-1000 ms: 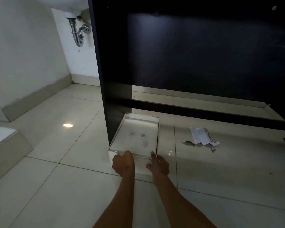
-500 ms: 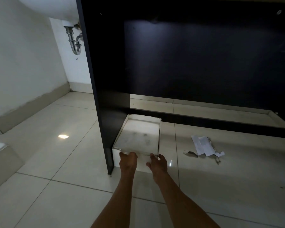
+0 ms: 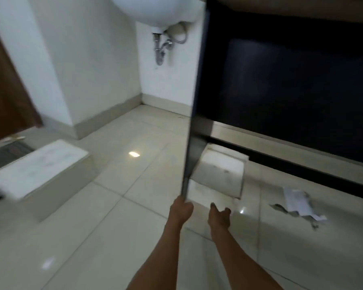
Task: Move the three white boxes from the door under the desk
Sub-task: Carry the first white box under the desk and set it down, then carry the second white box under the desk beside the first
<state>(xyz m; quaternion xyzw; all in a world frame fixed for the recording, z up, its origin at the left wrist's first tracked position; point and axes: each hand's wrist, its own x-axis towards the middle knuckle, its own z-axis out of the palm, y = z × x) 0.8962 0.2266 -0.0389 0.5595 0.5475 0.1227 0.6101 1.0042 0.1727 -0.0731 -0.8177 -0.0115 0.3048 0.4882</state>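
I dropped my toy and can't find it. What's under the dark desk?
Under the desk: a white box beside its left side panel and torn paper on the tiles. The panel covers the box's left edge.

One white box [image 3: 220,174] lies flat under the dark desk [image 3: 291,84]; another white box [image 3: 40,170] sits well apart.

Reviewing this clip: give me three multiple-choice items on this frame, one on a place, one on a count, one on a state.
1. Where does the white box under the desk lie?
A. against the desk's left side panel
B. on the desk top
C. in the basin

2. How many white boxes are in view?
A. one
B. two
C. four

3. What is the right hand doing?
A. gripping the box
B. open, off the box
C. holding paper

Answers: 1 A, it lies beside the side panel. 2 B, a second white box stands by the door. 3 B, its fingers are spread short of the box.
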